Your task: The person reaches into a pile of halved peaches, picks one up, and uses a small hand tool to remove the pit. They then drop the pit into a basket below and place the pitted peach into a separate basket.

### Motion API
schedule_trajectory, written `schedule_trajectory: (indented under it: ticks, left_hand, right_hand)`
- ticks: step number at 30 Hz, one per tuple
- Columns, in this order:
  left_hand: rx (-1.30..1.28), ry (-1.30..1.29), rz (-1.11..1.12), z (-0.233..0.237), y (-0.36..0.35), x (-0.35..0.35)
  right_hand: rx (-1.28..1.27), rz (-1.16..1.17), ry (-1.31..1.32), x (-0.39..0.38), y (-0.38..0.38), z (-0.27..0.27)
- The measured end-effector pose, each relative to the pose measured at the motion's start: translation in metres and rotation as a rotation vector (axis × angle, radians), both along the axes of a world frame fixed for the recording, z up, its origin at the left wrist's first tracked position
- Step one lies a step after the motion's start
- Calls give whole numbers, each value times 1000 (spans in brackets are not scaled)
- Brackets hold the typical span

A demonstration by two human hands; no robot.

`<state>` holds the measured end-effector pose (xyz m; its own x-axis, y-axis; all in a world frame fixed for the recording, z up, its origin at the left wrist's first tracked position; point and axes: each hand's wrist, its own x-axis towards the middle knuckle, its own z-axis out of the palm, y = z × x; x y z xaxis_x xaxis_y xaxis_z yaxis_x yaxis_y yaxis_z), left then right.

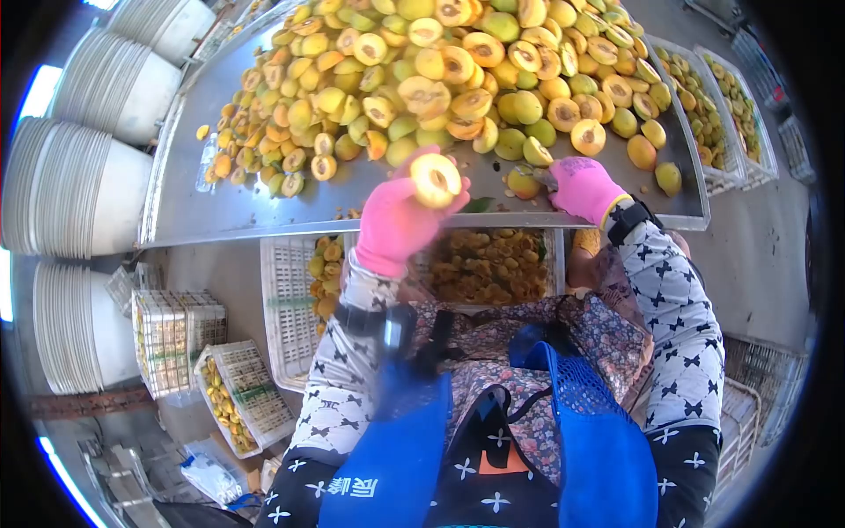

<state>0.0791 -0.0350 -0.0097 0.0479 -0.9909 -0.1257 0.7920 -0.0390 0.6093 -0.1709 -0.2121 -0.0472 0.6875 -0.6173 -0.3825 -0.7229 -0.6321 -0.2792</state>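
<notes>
My left hand (400, 220), in a pink glove, is closed on a peach half (435, 181), its cut yellow face and brownish hollow turned up toward me. It is raised over the table's near edge. My right hand (583, 188), also in a pink glove, rests near the same edge with its fingers closed around a small knife (547, 179), mostly hidden. The blade side lies beside a yellow peach (523, 184) on the metal. Beyond both hands, a large heap of halved and whole peaches (378, 79) covers the steel table (343, 198).
Below the table edge, a crate (286, 308) and a container of dark fruit pieces (488, 264) stand before my lap. Stacked white tubs (70, 189) line the left. More fruit crates stand at lower left (246, 396) and far right (704, 114).
</notes>
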Motion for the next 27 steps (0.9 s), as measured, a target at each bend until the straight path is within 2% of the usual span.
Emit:
schedule_trajectory:
  ticks: [3, 5, 7, 8, 11, 13, 14, 15, 17, 19, 22, 27]
  left_hand:
    - [107, 155, 165, 11, 30, -11]
    - [59, 196, 229, 11, 46, -17]
    - [-53, 263, 260, 6, 52, -20]
    - [-61, 268, 274, 7, 52, -22]
    - [-93, 234, 318, 13, 52, -34]
    - [-92, 146, 338, 19, 52, -48]
    - [-89, 123, 285, 20, 52, -52]
    - [-85, 99, 231, 20, 54, -55]
    - [-34, 15, 171, 24, 57, -58]
    - [52, -102, 146, 30, 63, -56]
    - [-64, 44, 292, 21, 64, -53]
    - [-51, 33, 342, 30, 61, -63]
  right_hand:
    - [-183, -26, -327, -7, 22, 12]
    - [-20, -2, -390, -8, 60, 63]
    - [234, 120, -412, -8, 97, 96]
    - [117, 162, -497, -8, 110, 86]
    - [153, -87, -746, 14, 148, 86]
    - [115, -98, -916, 29, 165, 66]
    - [180, -124, -919, 35, 171, 62]
    - [108, -153, -994, 38, 176, 49]
    - [-57, -46, -983, 34, 167, 46]
    - [-118, 32, -829, 31, 153, 54]
    - [-163, 4, -767, 25, 151, 62]
    - [-314, 2, -685, 26, 162, 61]
